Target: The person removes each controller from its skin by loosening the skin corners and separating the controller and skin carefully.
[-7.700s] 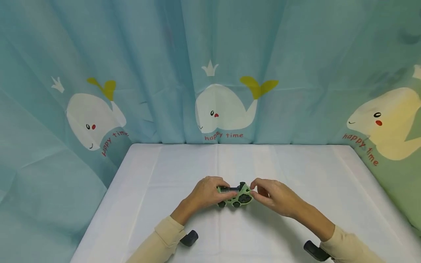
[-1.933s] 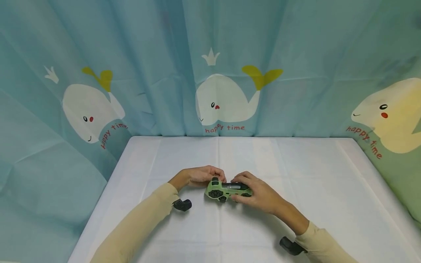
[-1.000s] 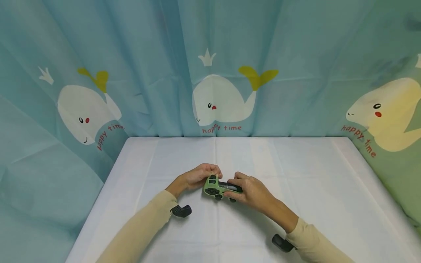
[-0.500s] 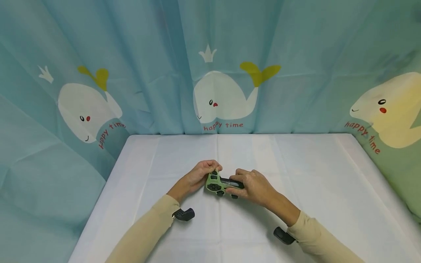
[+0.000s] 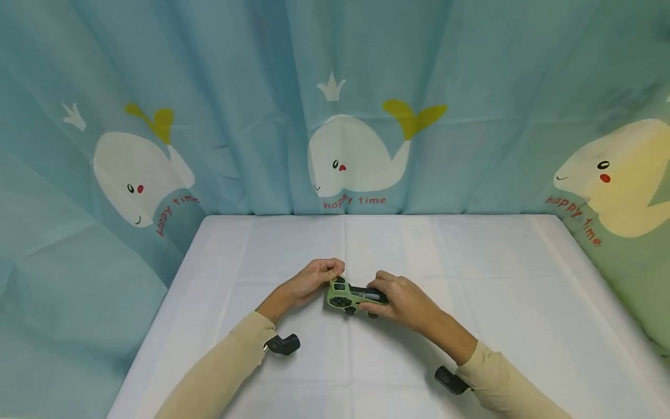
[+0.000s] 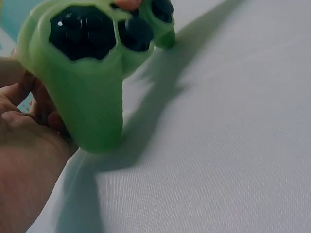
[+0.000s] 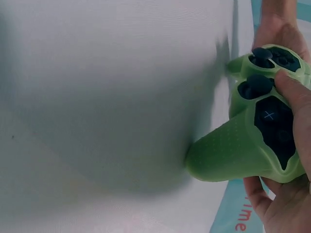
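A black game controller in a pale green, rubbery cover is held just above the white table, tilted. My right hand grips its right half, thumb across the front, fingers behind. At the controller's upper left corner, by the shoulder buttons, my left hand pinches the edge of the cover with thumb and curled fingers. In the right wrist view the thumbsticks and the button marked with a cross show through openings in the cover. The left fingertips are partly hidden behind the controller.
A white cloth covers the table. Blue-green curtains printed with whales rise at the back and both sides. A black wrist device sits under each cream sleeve.
Earlier my left hand gripped the controller while my right pinched its right corner; the roles are now swapped. In the last half second my left hand has shifted slightly left and down.
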Demonstrator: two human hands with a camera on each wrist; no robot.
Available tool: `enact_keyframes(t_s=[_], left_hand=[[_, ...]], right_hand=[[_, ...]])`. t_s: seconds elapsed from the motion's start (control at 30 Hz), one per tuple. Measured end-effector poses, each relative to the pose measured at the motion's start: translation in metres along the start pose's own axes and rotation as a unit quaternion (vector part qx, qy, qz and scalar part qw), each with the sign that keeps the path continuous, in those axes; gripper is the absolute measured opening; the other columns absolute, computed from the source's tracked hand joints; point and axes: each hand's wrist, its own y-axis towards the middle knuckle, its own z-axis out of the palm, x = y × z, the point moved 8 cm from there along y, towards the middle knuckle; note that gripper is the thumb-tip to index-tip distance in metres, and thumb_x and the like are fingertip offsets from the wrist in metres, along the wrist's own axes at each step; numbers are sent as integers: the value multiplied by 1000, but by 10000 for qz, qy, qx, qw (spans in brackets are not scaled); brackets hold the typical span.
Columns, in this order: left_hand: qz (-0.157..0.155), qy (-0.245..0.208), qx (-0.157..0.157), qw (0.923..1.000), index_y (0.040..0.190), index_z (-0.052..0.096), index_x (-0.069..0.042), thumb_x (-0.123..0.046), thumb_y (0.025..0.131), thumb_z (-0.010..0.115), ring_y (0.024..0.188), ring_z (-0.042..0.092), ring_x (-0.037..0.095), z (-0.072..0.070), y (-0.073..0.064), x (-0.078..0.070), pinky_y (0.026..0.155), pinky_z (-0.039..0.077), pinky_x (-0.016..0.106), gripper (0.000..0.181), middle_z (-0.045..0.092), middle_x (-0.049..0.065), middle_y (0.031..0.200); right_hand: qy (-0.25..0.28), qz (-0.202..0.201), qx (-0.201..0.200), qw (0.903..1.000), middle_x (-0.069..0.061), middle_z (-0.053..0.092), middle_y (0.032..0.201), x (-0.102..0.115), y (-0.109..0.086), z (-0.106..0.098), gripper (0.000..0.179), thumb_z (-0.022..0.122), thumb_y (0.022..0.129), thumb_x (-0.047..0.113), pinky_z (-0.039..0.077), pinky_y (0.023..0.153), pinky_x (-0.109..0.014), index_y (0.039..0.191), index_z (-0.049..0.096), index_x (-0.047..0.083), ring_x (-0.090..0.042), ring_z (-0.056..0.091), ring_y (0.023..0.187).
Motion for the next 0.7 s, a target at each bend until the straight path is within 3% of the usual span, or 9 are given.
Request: enact_keyframes(t_s=[0.27, 0.57, 0.7], left_hand=[[-40, -161, 361, 9992, 86, 52, -7, -7, 107, 43, 87, 41, 17, 1, -6, 4, 78, 37, 29, 22, 42, 4, 89], [-220, -348, 900, 9951, 88, 54, -9, -13, 109, 44, 90, 42, 17, 2, -9, 8, 84, 36, 33, 23, 42, 3, 91], [-233, -654, 929, 9933, 93, 59, -10, -14, 109, 45, 97, 44, 17, 1, -12, 9, 90, 38, 32, 22, 48, 3, 99]], right_hand=[[116, 269, 196, 9994, 11, 49, 86, -3, -3, 1, 32, 77, 91, 41, 45, 58, -24, 98, 72, 10, -2, 46, 67], [-128, 141, 92, 9998, 9, 48, 85, 0, -6, 1, 32, 79, 89, 40, 45, 57, -23, 98, 72, 10, -2, 45, 65], [-132, 187, 158, 9996, 9, 48, 85, 0, -4, 1, 33, 78, 91, 40, 45, 58, -23, 99, 72, 9, -3, 45, 65]])
